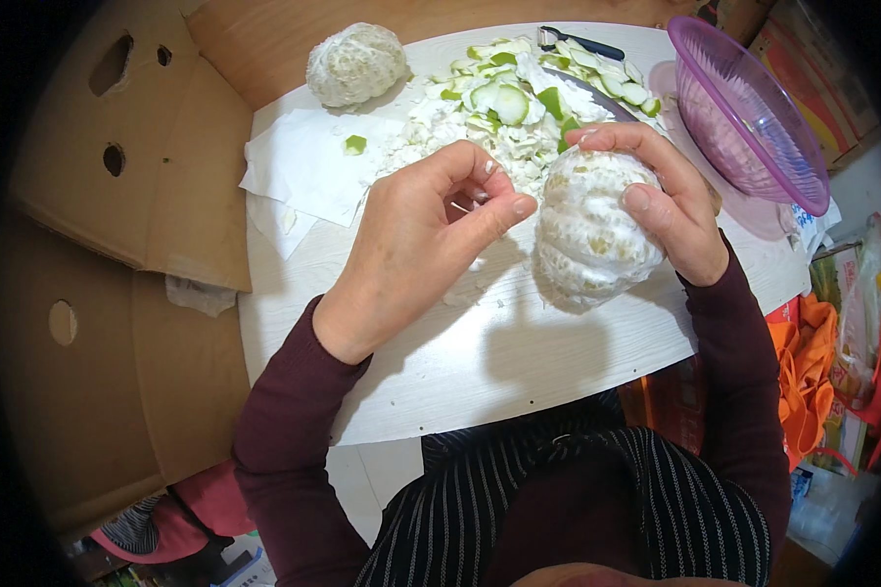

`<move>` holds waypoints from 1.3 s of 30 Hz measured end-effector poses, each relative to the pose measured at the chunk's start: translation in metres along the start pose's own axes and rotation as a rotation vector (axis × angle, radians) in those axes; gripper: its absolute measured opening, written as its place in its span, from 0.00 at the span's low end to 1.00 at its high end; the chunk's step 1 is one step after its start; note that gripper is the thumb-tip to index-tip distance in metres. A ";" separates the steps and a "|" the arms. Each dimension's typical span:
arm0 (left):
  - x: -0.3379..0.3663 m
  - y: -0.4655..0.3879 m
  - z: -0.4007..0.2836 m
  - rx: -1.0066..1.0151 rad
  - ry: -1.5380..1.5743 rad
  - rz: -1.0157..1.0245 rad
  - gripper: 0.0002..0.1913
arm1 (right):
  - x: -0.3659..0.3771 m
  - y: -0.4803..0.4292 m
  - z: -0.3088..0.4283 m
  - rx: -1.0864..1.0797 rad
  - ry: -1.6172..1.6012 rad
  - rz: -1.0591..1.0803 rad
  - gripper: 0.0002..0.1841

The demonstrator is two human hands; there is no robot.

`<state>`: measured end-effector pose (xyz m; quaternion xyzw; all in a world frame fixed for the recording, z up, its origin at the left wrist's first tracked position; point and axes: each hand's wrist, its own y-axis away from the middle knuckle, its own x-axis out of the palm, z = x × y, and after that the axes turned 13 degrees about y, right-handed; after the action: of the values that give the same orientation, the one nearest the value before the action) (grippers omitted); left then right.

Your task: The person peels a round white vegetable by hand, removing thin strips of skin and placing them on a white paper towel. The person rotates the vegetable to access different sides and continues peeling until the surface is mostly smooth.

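Note:
My right hand [664, 194] grips a peeled pomelo [595, 227] from its right side, thumb and fingers spread over the top. Patches of white pith cover the fruit, which rests on the white tabletop [440, 396]. Just left of it, my left hand [429, 227] is raised with the thumb against the curled fingers. Small white bits cling to those fingertips; whether they are pinched or only stuck there is unclear. Beyond both hands lies a heap of white pith and green peel [499, 110]. A second peeled pomelo [357, 66] sits at the far left.
A peeler [584, 44] lies behind the peel heap, and a grey curved blade [595, 94] is partly buried in it. At the right, a purple plastic bowl [749, 117] stands tilted. White paper sheets [308, 161] lie at the left, beside a cardboard box [154, 198].

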<state>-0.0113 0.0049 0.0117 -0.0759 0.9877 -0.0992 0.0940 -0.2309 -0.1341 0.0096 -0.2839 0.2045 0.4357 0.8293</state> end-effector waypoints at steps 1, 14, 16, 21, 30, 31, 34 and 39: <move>-0.001 0.000 0.001 -0.006 -0.027 0.006 0.08 | 0.000 0.000 -0.002 -0.010 -0.002 -0.001 0.29; -0.003 -0.001 0.020 -0.037 -0.212 0.026 0.06 | 0.008 -0.001 -0.012 -0.112 -0.080 -0.098 0.23; -0.008 -0.003 0.021 -0.069 -0.427 0.063 0.06 | 0.007 -0.003 -0.013 -0.143 -0.034 -0.115 0.23; -0.010 -0.018 0.032 0.583 -0.579 -0.029 0.07 | 0.003 0.000 -0.014 -0.052 0.010 -0.036 0.30; 0.003 -0.006 0.017 0.370 -0.334 -0.045 0.07 | 0.007 -0.001 -0.012 -0.197 0.053 -0.104 0.24; 0.008 -0.007 0.015 0.384 -0.236 -0.085 0.08 | 0.007 0.000 -0.010 -0.185 0.052 -0.098 0.24; 0.017 -0.001 0.009 0.355 -0.149 -0.115 0.08 | 0.010 -0.001 -0.007 -0.231 0.117 -0.131 0.24; 0.017 0.000 0.008 0.485 -0.292 -0.137 0.06 | 0.013 -0.002 -0.002 -0.304 0.244 -0.179 0.23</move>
<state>-0.0261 0.0009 0.0014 -0.1311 0.9038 -0.3266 0.2436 -0.2230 -0.1285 0.0012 -0.4732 0.2096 0.3487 0.7814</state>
